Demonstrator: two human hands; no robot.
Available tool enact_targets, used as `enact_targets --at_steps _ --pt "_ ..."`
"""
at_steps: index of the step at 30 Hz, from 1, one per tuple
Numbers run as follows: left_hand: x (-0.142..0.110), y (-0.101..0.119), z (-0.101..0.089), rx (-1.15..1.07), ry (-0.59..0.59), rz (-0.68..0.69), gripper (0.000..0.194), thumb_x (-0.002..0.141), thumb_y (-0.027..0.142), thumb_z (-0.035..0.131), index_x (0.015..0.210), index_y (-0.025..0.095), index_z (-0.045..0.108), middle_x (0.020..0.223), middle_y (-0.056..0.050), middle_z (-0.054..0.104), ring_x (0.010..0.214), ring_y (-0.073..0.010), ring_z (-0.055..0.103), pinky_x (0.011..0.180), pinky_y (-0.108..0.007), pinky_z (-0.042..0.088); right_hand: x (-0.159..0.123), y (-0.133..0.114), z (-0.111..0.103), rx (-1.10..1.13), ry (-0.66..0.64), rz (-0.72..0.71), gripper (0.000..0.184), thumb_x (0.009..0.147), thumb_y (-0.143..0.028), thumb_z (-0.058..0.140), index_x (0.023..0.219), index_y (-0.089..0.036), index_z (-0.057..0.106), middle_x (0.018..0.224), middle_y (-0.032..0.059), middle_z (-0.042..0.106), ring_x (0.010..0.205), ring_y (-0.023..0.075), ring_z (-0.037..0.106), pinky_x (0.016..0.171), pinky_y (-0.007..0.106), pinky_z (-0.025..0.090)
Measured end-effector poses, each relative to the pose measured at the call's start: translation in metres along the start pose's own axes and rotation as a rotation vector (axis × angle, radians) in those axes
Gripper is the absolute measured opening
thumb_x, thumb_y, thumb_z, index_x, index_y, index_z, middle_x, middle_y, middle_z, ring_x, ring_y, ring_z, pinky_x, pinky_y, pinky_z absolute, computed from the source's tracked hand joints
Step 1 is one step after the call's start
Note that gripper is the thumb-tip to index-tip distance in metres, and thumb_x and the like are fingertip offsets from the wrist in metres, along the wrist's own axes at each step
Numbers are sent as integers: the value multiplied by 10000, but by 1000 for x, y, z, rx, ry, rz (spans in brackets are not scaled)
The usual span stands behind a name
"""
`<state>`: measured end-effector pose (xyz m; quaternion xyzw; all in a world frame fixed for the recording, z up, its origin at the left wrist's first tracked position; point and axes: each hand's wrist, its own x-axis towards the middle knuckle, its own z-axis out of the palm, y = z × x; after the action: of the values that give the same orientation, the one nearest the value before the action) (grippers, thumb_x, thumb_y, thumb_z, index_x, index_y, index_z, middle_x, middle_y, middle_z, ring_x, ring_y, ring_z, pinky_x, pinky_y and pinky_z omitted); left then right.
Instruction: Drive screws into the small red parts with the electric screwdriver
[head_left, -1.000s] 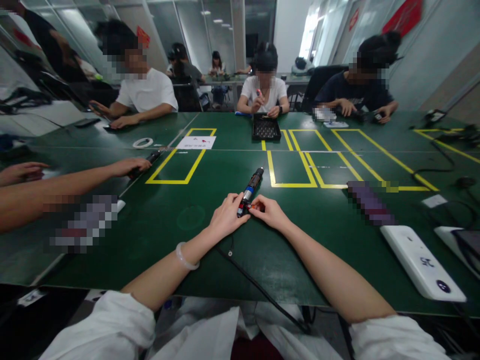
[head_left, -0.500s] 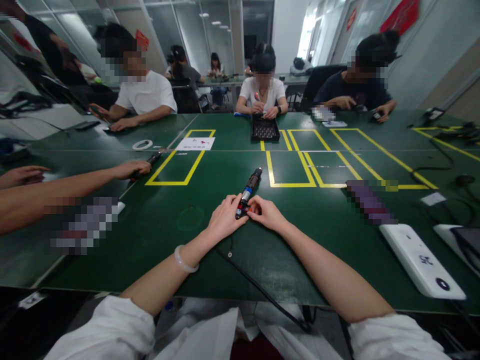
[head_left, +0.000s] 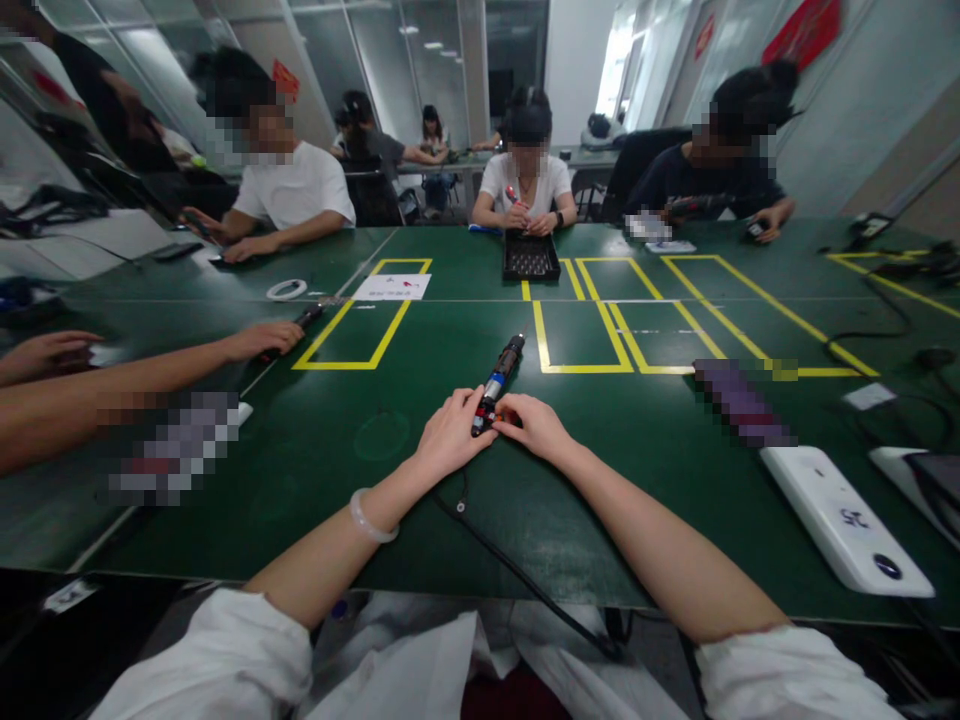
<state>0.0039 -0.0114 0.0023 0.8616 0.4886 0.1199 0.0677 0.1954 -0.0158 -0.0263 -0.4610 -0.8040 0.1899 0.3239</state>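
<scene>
An electric screwdriver (head_left: 501, 372) lies slanted on the green table, its thin bit pointing away from me. Its inside shows: a silver and blue section in the middle, with small red and black parts at the near end. My left hand (head_left: 452, 432) wraps the near end from the left, thumb below it. From the right, my right hand (head_left: 534, 425) pinches at the same end; a spot of orange-red shows by its fingertips, too small to name. A black cable (head_left: 517, 570) with a small ring terminal (head_left: 460, 507) runs from under my left wrist to the table edge.
Yellow tape (head_left: 585, 369) marks rectangles on the table. A white power bank (head_left: 840, 520) lies at right beside a blurred-out phone. A co-worker's hand (head_left: 274, 340) at left holds a similar dark tool. Opposite, a person handles things over a black tray (head_left: 531, 270).
Both my hands and the screwdriver stay nearly in place; my right fingers shift slightly at its near end. At the far right, a co-worker's hand has moved, with a dark tool now showing.
</scene>
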Motion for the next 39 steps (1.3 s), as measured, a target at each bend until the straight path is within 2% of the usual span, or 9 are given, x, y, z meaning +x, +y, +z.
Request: enact_targets --at_steps 4,15,21,24,27,30,39 --pt "0 0 0 1 7 -1 665 833 488 549 1425 264 346 1294 -111 464 1095 -264 548 851 -365 490 -2 -3 0 52 -14 -13 94 852 -217 610 941 -209 581 761 0 590 711 153 523 655 251 376" --pt "1 2 -1 55 28 -14 623 884 502 473 1434 239 344 1235 -116 489 1053 -265 534 828 -367 475 -4 -11 -6 84 -7 -51 120 898 -283 547 946 -198 617 881 45 640 819 177 569 732 284 439" --pt "4 3 -5 114 33 13 606 897 481 466 1455 293 323 1167 -99 505 1018 -256 530 830 -355 458 -6 -11 -7 154 8 -12 262 894 -275 547 1146 -206 560 909 35 635 793 161 579 745 278 446" --pt "5 -4 -6 155 49 25 598 902 509 446 1452 303 336 1171 -99 507 1010 -266 524 821 -366 453 -6 -9 -8 189 11 13 269 899 -270 536 1158 -198 549 886 26 631 754 146 579 733 269 447" --pt "8 -21 -9 185 54 -12 613 897 528 452 1455 302 338 1192 -104 502 1012 -265 521 825 -361 448 -6 -5 -6 196 15 18 240 898 -268 536 1126 -197 560 882 22 633 760 141 581 730 260 447" --pt "13 -48 -14 208 46 -113 630 897 552 433 1461 287 340 1214 -118 498 1013 -265 527 841 -363 447 -6 -3 -5 194 20 19 225 899 -263 536 1109 -190 570 873 22 637 762 137 585 726 255 446" --pt "14 -167 -39 189 45 -484 688 877 627 354 1465 268 358 1271 -181 493 1122 -362 516 895 -472 436 -6 -3 -5 155 21 20 170 908 -256 526 1044 -191 605 838 19 644 747 138 580 706 251 442"
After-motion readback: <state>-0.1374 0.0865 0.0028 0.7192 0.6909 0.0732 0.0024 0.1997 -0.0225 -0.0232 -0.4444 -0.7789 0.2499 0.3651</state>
